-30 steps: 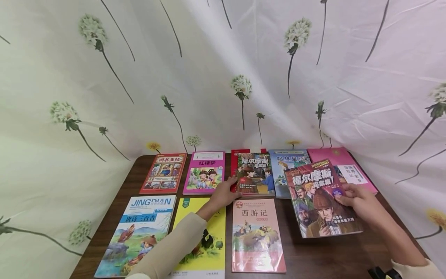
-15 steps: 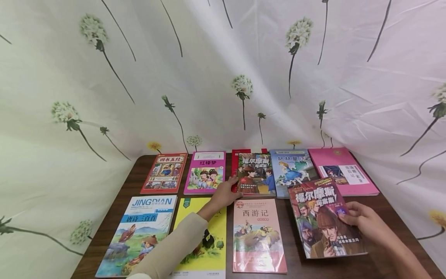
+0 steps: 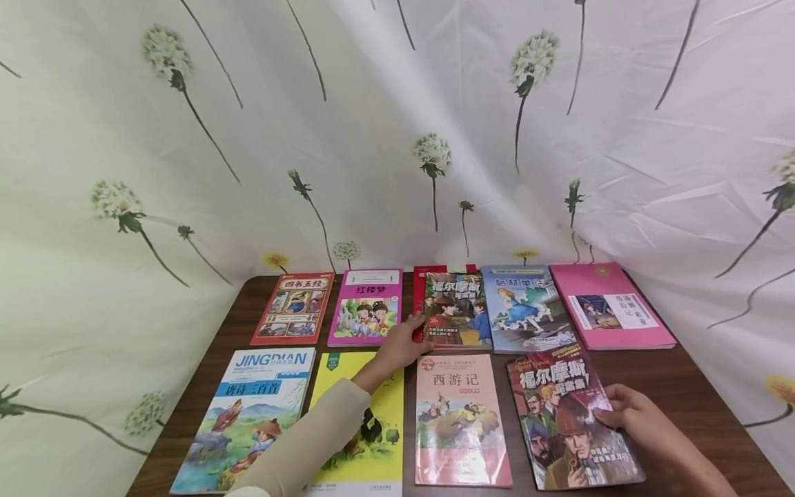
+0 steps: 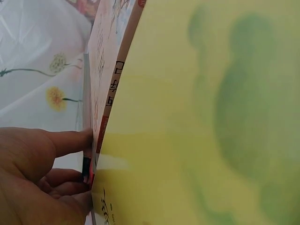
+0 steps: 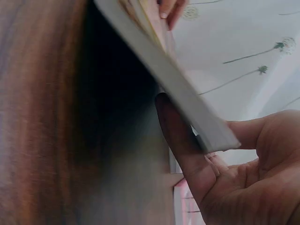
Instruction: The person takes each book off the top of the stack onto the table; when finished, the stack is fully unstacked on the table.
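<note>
My right hand (image 3: 640,421) pinches the right edge of a dark red book (image 3: 568,421) showing a detective in a brown hat with a pipe. In the right wrist view its page edge (image 5: 173,86) sits between thumb and fingers, tilted over the wood. My left hand (image 3: 397,342) grips the left edge of a smaller dark book (image 3: 456,314), which overlaps a red book (image 3: 428,273). Seen from the left wrist, finger and thumb meet at the book edges, partly hidden behind a yellow cover (image 4: 187,117).
A pink book (image 3: 611,331), a blue book (image 3: 528,314), a magenta book (image 3: 365,310) and a red-framed book (image 3: 292,310) line the back of the brown table (image 3: 677,386). In front lie a pale pink book (image 3: 461,421), a yellow book (image 3: 373,469) and a blue-and-white book (image 3: 242,421).
My right hand has brought the detective book down and toward the front, off the pink and blue books, to the right of the pale pink one. My left hand has stayed in place.
</note>
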`<action>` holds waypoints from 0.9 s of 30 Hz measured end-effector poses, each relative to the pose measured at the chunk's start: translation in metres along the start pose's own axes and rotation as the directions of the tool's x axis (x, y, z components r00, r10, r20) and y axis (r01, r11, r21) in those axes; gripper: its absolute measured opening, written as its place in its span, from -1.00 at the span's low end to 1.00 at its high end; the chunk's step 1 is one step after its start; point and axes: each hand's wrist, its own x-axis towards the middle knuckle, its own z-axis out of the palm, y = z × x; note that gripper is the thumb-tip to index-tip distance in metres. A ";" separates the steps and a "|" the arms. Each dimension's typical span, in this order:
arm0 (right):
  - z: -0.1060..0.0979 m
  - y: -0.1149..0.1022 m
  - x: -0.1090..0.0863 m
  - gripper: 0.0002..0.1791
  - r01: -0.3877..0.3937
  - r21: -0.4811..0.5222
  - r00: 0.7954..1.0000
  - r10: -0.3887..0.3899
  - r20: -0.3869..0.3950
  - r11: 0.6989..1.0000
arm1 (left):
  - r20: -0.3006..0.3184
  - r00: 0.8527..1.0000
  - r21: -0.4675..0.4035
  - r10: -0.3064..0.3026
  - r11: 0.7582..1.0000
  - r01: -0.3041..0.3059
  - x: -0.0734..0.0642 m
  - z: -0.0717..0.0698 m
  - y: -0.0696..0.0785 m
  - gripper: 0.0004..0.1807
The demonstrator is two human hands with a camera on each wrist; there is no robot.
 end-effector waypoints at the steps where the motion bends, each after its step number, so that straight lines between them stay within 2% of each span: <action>1: 0.002 0.002 0.001 -0.71 -0.003 -0.008 1.000 0.003 -0.003 1.000 | 0.000 1.000 0.000 0.000 1.000 0.000 0.000 0.000 0.000 -0.23; 5: 0.007 0.005 0.003 -0.66 -0.042 -0.085 0.998 0.037 -0.057 0.996 | 0.005 1.000 -0.011 -0.004 1.000 0.004 -0.001 0.001 -0.001 -0.23; 7: 0.008 0.006 0.003 -0.64 -0.047 -0.216 0.994 0.026 -0.103 0.975 | 0.008 1.000 -0.020 0.004 1.000 -0.003 -0.002 0.000 -0.001 -0.23; 9: 0.008 0.006 0.004 -0.58 -0.046 -0.402 0.989 -0.014 -0.146 0.914 | 0.009 1.000 -0.024 0.006 1.000 -0.006 -0.002 0.000 0.000 -0.23; 11: 0.008 0.006 0.005 -0.51 -0.042 -0.552 0.984 -0.062 -0.170 0.833 | 0.007 1.000 -0.026 0.005 1.000 -0.005 -0.002 -0.001 0.000 -0.22; 12: 0.008 0.006 0.005 -0.48 -0.042 -0.610 0.980 -0.087 -0.181 0.792 | 0.005 1.000 -0.025 0.005 1.000 -0.005 -0.003 -0.001 0.001 -0.22; 13: 0.009 0.007 0.006 -0.46 -0.036 -0.646 0.977 -0.109 -0.183 0.763 | 0.005 1.000 -0.023 0.000 1.000 0.000 -0.003 -0.001 0.001 -0.22; 14: 0.009 0.007 0.007 -0.44 -0.032 -0.663 0.976 -0.120 -0.182 0.748 | 0.005 1.000 -0.022 -0.004 1.000 0.004 -0.002 -0.001 0.001 -0.22; 17: 0.011 0.010 0.009 -0.40 -0.017 -0.659 0.975 -0.134 -0.178 0.752 | 0.008 1.000 -0.023 -0.007 1.000 0.007 -0.001 -0.001 0.000 -0.22; 22: 0.014 0.010 0.012 -0.41 -0.037 -0.619 0.975 -0.106 -0.194 0.784 | 0.017 1.000 -0.027 -0.007 1.000 0.008 -0.001 -0.001 0.001 -0.21; 27: 0.015 0.007 0.014 -0.46 -0.045 -0.614 0.974 -0.102 -0.202 0.788 | 0.014 1.000 -0.038 -0.006 0.999 0.006 -0.002 -0.002 0.002 -0.22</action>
